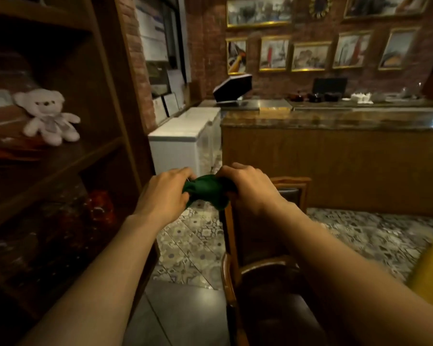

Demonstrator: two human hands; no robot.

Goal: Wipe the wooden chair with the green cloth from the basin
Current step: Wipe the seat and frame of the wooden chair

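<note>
Gripped cloth [206,189] bunched between left hand [164,193] and right hand [248,188], both clenched on its ends — long axis left-right, held above chair [263,265] — chair back just under right hand, nearer.

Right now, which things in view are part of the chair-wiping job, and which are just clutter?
Job:
green cloth, bunched between left hand and right hand
wooden chair, under the right arm

Lying about:
teddy bear on the shelf unit
white chest freezer
counter
framed pictures

No basin clearly visible.
</note>
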